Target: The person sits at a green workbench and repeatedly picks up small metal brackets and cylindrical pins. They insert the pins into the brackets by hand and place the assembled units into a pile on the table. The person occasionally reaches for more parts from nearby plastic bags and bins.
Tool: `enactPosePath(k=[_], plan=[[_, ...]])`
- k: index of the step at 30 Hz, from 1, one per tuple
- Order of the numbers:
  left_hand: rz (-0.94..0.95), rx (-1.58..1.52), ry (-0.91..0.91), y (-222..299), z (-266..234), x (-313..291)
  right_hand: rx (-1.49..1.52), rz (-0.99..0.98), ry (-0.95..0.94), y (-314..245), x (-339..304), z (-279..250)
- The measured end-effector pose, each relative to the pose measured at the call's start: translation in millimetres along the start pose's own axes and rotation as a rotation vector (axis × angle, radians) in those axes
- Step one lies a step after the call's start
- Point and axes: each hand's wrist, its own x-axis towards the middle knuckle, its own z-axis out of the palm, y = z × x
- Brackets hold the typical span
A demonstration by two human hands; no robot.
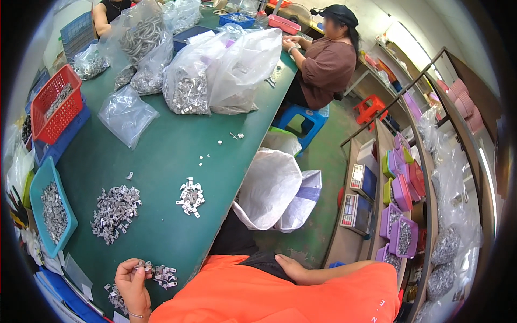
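Observation:
At the table's near edge, my left hand is closed, with a small metal clip pinched between thumb and fingers. Beside its fingertips lies a small heap of metal clips, and more loose clips are partly covered by the hand. Farther out are a large heap of the same clips and a smaller, paler heap. My right hand rests on the dark cloth over my lap, its fingers extended and no object visible in it.
A turquoise tray of metal parts and a red basket line the left side. Clear bags of parts stand across the green table. White sacks are beside the table. A co-worker sits beyond; shelves stand right.

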Motion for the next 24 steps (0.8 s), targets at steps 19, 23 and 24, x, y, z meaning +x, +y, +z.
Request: enactPosePath(k=[19, 23, 24], plan=[[-0.009, -0.026, -0.051, 6.2, 5.1, -2.2, 0.259, 0.150, 0.206, -2.4, -17.2, 8.5], [-0.014, -0.010, -0.034, 5.4, 4.2, -1.8, 0.365, 0.374, 0.182, 10.6, -44.3, 11.0], [-0.016, -0.009, -0.039, 5.7, 7.4, 0.7, 0.299, 0.361, 0.226, 12.3, -46.6, 11.1]])
